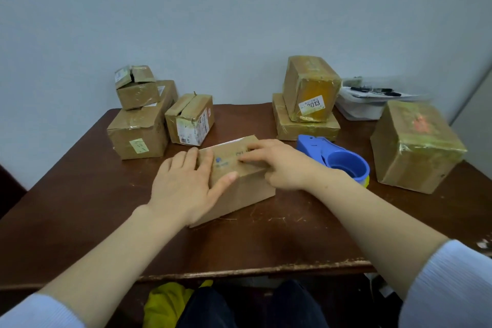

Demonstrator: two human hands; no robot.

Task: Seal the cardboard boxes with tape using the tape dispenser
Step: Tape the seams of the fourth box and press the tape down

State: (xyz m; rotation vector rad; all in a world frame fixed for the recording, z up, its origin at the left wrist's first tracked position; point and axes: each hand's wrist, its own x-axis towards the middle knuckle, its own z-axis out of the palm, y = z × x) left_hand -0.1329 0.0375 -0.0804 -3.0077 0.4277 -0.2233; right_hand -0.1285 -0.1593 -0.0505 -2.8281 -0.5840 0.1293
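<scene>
She's got a small brown cardboard box (pixel 241 193) lying slantwise in the middle of the dark brown wooden tabletop (pixel 80 208), near her edge, and both hands are on it. The left hand (pixel 186 184) lies flat over the box's left end, fingers (pixel 192 160) straight and released on the top face, thumb stretched along the near edge. The right hand (pixel 282 165) reaches across the top from the right; its long fingers (pixel 253 158) are extended and pressed to the cardboard, not grasping anything, though that hand is blurred and the lower fingers may be curling over the near edge.

The blue plastic tape dispenser (pixel 332 154) rests on the tabletop just right of the box, behind her right wrist, with no hand on it.

Far left there's a large creased cardboard box (pixel 138 133) with a smaller split-topped box (pixel 135 88) sitting on it, and a labelled box with an open seam (pixel 190 120) just beside them. Far right, a tall yellow-taped box (pixel 310 88) stands on a flat taped box (pixel 306 128). Further right is a big taped box (pixel 415 146), and behind that a white plastic tray (pixel 359 109) holding dark pens.
</scene>
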